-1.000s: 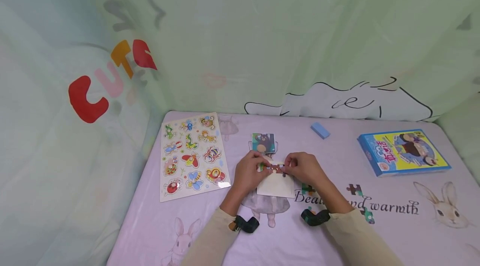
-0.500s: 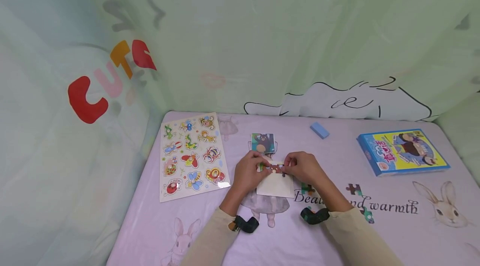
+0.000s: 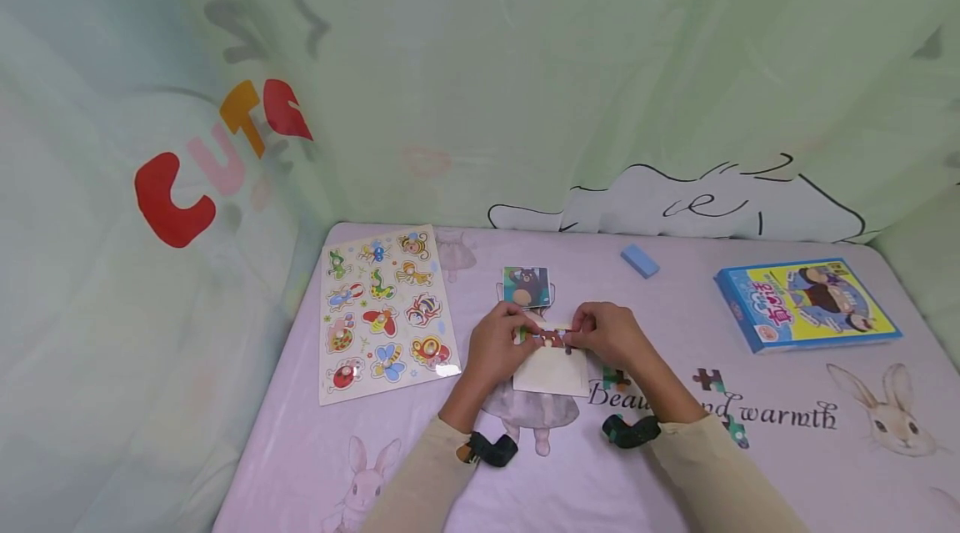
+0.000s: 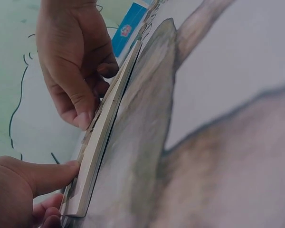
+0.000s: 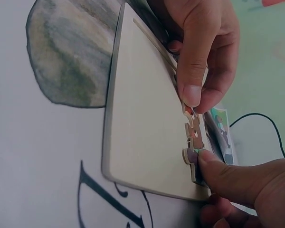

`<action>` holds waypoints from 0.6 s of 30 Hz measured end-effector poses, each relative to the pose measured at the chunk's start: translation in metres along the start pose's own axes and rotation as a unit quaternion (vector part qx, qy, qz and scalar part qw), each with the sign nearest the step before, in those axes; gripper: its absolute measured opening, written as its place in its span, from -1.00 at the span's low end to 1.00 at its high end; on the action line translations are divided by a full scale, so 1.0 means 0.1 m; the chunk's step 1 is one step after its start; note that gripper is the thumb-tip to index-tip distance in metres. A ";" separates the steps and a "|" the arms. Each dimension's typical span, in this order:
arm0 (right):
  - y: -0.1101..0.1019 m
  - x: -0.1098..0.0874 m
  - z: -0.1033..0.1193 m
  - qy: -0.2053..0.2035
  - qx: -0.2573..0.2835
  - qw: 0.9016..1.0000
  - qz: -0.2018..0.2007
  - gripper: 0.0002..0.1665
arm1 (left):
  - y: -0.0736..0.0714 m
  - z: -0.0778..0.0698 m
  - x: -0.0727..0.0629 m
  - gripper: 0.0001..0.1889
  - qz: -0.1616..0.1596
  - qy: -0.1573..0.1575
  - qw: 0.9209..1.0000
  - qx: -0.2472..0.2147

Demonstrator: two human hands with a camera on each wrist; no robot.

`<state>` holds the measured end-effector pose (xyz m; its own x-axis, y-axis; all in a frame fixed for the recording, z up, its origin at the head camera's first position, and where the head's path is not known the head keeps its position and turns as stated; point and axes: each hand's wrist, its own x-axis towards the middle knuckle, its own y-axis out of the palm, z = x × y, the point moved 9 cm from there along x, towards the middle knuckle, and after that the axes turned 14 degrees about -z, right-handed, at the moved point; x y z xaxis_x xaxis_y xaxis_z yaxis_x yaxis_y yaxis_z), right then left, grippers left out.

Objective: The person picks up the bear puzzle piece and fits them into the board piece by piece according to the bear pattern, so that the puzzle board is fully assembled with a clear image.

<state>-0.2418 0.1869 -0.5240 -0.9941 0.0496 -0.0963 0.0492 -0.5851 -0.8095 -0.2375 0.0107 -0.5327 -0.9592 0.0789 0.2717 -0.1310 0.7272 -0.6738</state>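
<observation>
A pale, flat puzzle board (image 3: pixel 551 370) lies on the table between both hands, with a row of joined brown and green jigsaw puzzle pieces (image 5: pixel 194 130) along its far edge. My left hand (image 3: pixel 501 343) pinches a puzzle piece at the row's left end, thumb on top. At the right end my right hand (image 3: pixel 611 337) pinches another piece, its thumb (image 5: pixel 218 168) pressing on the printed face. The fingers behind the far edge are partly hidden. Just beyond the board lies a bear picture card (image 3: pixel 527 287).
Loose jigsaw pieces (image 3: pixel 708 379) lie to the right, some partly hidden by the right arm. An insect picture board (image 3: pixel 390 316) is at the left. A blue block (image 3: pixel 640 260) lies at the back, and a blue and yellow box (image 3: pixel 810 305) at the right.
My right hand has shifted very slightly at the right end of the row. The left hand, the board and the other things stay in place.
</observation>
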 end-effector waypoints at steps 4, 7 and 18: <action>0.00 0.01 -0.02 0.007 -0.001 1.000 -0.001 -0.71 | 0.00 0.00 0.01 -0.89 -0.008 0.008 1.000 -0.005; -0.01 0.01 -0.02 0.004 -0.005 1.000 0.001 -0.68 | 0.00 0.00 0.01 -0.90 -0.010 0.011 1.000 -0.005; 0.00 0.05 0.02 -0.013 -0.023 1.000 0.001 -0.71 | -0.01 -0.01 0.00 -0.90 -0.003 0.003 1.000 -0.008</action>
<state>-0.2465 0.1858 -0.5232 -0.9961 0.0267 -0.0839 0.0557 -0.5468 -0.8354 -0.2372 0.0105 -0.5315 -0.9570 0.0781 0.2792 -0.1328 0.7379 -0.6618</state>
